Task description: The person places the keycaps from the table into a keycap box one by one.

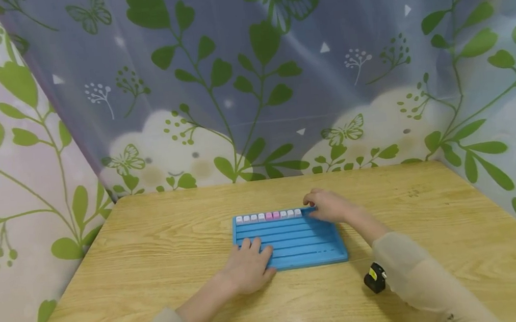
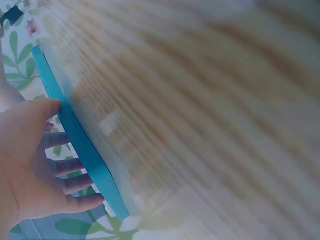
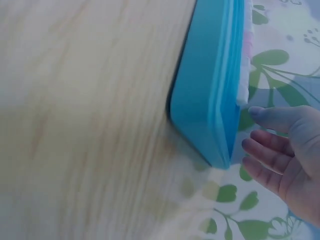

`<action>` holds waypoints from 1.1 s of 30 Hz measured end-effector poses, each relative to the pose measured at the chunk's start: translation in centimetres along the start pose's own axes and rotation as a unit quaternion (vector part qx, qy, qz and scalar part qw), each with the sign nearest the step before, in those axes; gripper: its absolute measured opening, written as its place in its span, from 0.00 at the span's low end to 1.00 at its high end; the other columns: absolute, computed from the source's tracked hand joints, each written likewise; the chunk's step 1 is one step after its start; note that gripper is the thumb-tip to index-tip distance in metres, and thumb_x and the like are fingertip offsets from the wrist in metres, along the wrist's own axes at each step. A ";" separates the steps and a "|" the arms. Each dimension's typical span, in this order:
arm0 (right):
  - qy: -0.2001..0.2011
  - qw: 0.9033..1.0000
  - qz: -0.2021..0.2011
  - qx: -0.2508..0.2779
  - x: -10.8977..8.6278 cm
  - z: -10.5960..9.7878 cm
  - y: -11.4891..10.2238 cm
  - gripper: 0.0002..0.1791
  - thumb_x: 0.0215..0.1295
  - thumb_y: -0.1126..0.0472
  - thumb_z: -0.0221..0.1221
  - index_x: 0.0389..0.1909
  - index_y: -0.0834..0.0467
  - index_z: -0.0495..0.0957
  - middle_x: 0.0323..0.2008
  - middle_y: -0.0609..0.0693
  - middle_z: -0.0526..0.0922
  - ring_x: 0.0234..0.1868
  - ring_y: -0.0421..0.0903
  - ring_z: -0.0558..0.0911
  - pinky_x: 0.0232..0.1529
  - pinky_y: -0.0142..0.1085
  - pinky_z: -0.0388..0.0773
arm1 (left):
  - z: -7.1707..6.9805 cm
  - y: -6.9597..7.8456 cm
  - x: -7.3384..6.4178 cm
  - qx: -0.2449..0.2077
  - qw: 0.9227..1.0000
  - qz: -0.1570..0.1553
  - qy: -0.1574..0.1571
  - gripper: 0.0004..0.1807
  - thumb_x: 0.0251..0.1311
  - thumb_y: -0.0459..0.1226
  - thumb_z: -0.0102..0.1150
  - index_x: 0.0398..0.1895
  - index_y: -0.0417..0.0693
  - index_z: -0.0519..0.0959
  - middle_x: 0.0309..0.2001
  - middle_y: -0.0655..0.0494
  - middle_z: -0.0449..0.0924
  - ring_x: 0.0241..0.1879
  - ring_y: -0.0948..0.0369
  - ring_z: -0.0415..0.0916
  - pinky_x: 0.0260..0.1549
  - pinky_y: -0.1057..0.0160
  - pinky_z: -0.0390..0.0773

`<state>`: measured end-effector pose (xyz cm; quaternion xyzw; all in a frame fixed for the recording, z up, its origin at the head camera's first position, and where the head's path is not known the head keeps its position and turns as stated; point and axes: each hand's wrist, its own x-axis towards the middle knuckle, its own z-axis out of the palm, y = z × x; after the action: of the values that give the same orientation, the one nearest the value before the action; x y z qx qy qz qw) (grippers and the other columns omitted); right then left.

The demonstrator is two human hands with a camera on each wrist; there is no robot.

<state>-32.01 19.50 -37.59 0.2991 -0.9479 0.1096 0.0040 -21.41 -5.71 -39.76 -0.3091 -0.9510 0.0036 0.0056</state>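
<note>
Diagonally between both hands (image 1: 249, 268) (image 1: 329, 207), the blue tray (image 1: 299, 238).

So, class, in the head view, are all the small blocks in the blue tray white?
No, two pink blocks sit among the white blocks along the far side of the blue tray.
</note>
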 end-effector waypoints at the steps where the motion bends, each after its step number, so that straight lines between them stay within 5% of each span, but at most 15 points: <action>1: 0.000 1.000 0.000 -0.002 -0.3 -0.2 0.1 0.16 0.58 0.64 0.62 0.46 0.65 0.76 0.39 0.55 0.76 0.41 0.52 0.77 0.42 0.43 0.75 | 0.0 0.0 0.0 -0.001 1.000 0.000 0.001 0.26 0.65 0.52 0.47 0.59 0.46 0.69 0.52 0.43 0.68 0.52 0.47 0.64 0.46 0.45 0.68; 10: 0.007 1.000 -0.017 0.003 -4.2 -2.1 2.0 0.11 0.60 0.61 0.60 0.39 0.64 0.80 0.31 0.49 0.77 0.32 0.44 0.75 0.34 0.38 0.74 | 0.2 -0.3 0.2 0.004 1.000 -0.004 0.000 0.26 0.65 0.53 0.46 0.60 0.47 0.68 0.53 0.43 0.67 0.53 0.46 0.64 0.48 0.44 0.67; 20: -0.056 0.998 -0.007 0.030 -10.0 -4.4 2.7 0.07 0.62 0.61 0.58 0.35 0.61 0.80 0.28 0.43 0.76 0.29 0.38 0.73 0.31 0.35 0.72 | 0.1 -0.1 0.2 -0.005 1.000 -0.004 -0.002 0.26 0.66 0.52 0.45 0.59 0.46 0.68 0.54 0.43 0.67 0.53 0.46 0.64 0.48 0.43 0.67; 26: -0.127 0.989 0.031 0.063 -13.6 -4.6 2.9 0.02 0.59 0.63 0.60 0.30 0.59 0.79 0.26 0.41 0.74 0.26 0.36 0.71 0.28 0.34 0.71 | 0.1 -0.1 0.3 -0.011 1.000 -0.007 -0.011 0.28 0.66 0.54 0.44 0.61 0.46 0.68 0.56 0.42 0.66 0.56 0.45 0.62 0.50 0.43 0.66; 33: -0.151 0.983 0.042 0.098 -15.6 -4.3 3.5 0.05 0.57 0.60 0.61 0.25 0.53 0.75 0.23 0.40 0.72 0.25 0.36 0.68 0.25 0.32 0.67 | -0.1 -0.2 0.5 -0.021 1.000 -0.009 -0.006 0.26 0.64 0.53 0.47 0.58 0.47 0.71 0.54 0.43 0.68 0.55 0.46 0.64 0.49 0.43 0.66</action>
<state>-21.42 32.06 -35.23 0.2708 -0.9340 0.1556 -0.1737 -21.94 -5.59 -39.67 -0.3010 -0.9535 -0.0141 -0.0067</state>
